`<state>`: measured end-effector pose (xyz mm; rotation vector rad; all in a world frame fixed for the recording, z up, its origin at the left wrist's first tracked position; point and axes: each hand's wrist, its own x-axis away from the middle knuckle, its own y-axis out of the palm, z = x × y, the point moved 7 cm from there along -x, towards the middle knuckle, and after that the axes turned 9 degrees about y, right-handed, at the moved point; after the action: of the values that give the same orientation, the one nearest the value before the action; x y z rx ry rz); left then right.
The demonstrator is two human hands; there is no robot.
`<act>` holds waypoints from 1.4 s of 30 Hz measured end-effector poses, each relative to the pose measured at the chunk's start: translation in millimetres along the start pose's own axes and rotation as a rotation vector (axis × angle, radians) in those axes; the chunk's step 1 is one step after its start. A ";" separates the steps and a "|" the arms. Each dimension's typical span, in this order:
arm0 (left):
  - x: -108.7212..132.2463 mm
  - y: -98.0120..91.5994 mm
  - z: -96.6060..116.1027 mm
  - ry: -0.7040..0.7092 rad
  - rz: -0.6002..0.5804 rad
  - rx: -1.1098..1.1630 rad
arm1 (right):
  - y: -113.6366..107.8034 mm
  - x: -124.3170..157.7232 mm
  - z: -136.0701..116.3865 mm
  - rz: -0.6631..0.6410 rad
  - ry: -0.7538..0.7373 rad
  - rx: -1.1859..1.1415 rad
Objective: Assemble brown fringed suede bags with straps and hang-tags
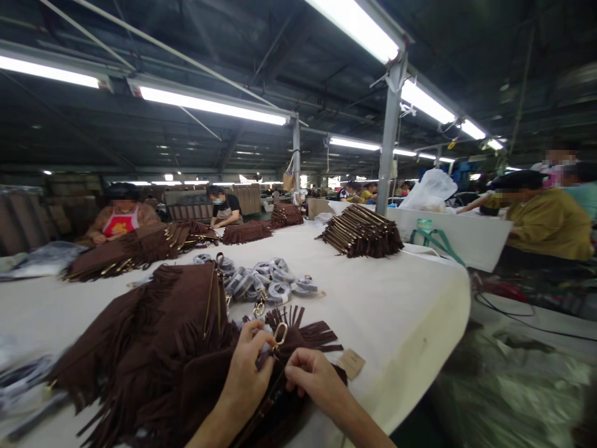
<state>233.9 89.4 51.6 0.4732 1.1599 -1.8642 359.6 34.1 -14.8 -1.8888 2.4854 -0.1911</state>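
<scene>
A dark brown fringed bag [205, 381] lies at the table's near edge, its zip opening toward me and its fringe [321, 331] spread out beyond my hands. My left hand [249, 367] is closed on a gold snap hook [280, 334] that stands up from the bag's top edge. Close beside it, my right hand [314, 376] has its fingers pinched together at the bag's edge; what lies between them is hidden. A tan paper tag [351, 364] sticks out past my right hand.
More brown fringed bags [163, 305] are piled on the left. Plastic-wrapped coiled straps [265, 280] lie ahead. A stack of bags with gold zips [361, 230] stands farther back on the white table [396, 323]. Co-workers sit across and right; clear plastic [513, 379] lies below right.
</scene>
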 end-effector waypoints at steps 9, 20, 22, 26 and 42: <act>5.8 -0.7 -6.3 -0.048 0.029 -0.015 | 0.7 1.1 -3.1 0.071 -0.011 0.011; 11.5 9.5 -10.3 -0.101 -0.076 0.127 | 3.1 4.9 -5.4 0.095 -0.058 -0.025; 6.7 7.1 -8.7 -0.095 -0.140 0.146 | 3.7 3.7 -3.4 0.091 -0.062 -0.042; -9.9 5.6 0.3 -0.020 -0.284 0.029 | 3.1 0.5 -1.5 0.103 -0.070 -0.033; -29.3 11.2 -0.4 -0.392 -0.268 0.360 | -4.5 28.3 15.9 0.248 -0.152 -0.206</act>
<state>259.4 101.4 65.6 0.1334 0.6511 -2.2862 357.6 4.3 -28.4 -1.5629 2.6875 0.2108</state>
